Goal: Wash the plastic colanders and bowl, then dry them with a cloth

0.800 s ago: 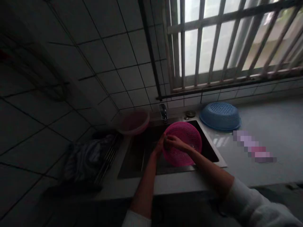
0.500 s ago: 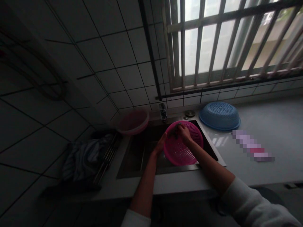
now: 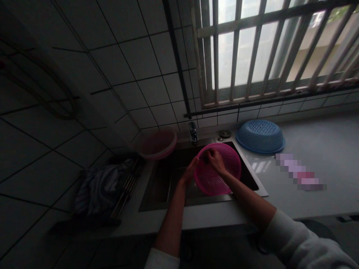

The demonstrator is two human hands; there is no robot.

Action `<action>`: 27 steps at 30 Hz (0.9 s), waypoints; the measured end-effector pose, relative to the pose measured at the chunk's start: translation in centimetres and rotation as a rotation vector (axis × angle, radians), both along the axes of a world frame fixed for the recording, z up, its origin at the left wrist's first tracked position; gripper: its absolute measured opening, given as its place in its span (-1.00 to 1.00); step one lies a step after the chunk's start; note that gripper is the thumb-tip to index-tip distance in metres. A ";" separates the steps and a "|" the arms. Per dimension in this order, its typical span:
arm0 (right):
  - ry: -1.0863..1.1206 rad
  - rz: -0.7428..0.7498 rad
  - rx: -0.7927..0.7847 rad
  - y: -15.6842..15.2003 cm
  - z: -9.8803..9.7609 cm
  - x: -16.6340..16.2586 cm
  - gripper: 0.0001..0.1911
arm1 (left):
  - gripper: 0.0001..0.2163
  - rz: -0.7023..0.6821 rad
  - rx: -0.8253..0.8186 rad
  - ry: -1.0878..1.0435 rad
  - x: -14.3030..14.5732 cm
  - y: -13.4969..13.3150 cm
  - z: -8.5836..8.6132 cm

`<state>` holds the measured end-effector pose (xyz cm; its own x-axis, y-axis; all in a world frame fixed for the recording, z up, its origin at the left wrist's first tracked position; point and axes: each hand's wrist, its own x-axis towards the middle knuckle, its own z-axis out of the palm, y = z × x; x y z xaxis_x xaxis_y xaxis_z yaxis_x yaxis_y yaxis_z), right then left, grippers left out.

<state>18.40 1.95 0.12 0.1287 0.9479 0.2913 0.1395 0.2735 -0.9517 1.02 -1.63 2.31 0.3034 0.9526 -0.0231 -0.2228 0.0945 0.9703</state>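
Note:
A bright pink perforated basket (image 3: 224, 173) is tilted over the dark sink (image 3: 165, 186). My left hand (image 3: 190, 171) grips its left rim. Inside the basket, near its upper rim, my right hand (image 3: 213, 159) is closed around a small dark thing that I cannot make out, pressed against the mesh. The tap (image 3: 193, 132) stands just behind the basket.
A blue perforated basket (image 3: 260, 136) lies upside down on the white counter (image 3: 314, 149) to the right of the sink. A dull pink bowl (image 3: 157, 145) sits at the sink's back left. A cloth (image 3: 98, 186) lies on a rack to the left. A barred window is above.
My right hand moved from the basket's left rim up to its upper inside, then shifted slightly back left. The left hand kept its hold on the rim.

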 end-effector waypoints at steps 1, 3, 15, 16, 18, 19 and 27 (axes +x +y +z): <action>-0.044 -0.077 0.026 0.3 0.2 0.4 -0.73 | -0.36 -0.014 -0.007 -0.015 0.1 -0.1 0.1; -0.099 -0.044 0.051 0.3 0.1 0.5 -0.78 | -0.36 -0.013 -0.011 -0.008 0.2 -0.2 0.1; 0.136 0.473 -0.061 -1.3 0.2 -1.4 -0.69 | -0.33 0.090 -0.043 0.007 -0.6 0.3 -0.3; 0.193 0.332 -0.010 -0.9 0.9 -0.9 -0.69 | -0.34 0.071 -0.047 -0.014 -0.5 0.2 -0.1; 0.290 0.137 0.046 -0.2 1.9 0.1 -0.69 | -0.36 0.030 -0.051 -0.051 -0.3 0.0 0.2; 0.321 0.110 0.046 0.0 2.2 0.5 -0.69 | -0.37 0.017 -0.051 -0.059 -0.3 -0.1 0.3; 0.107 0.858 -0.258 -2.5 0.0 -1.7 -0.55 | -0.35 0.082 -0.096 0.034 -1.1 -0.1 0.1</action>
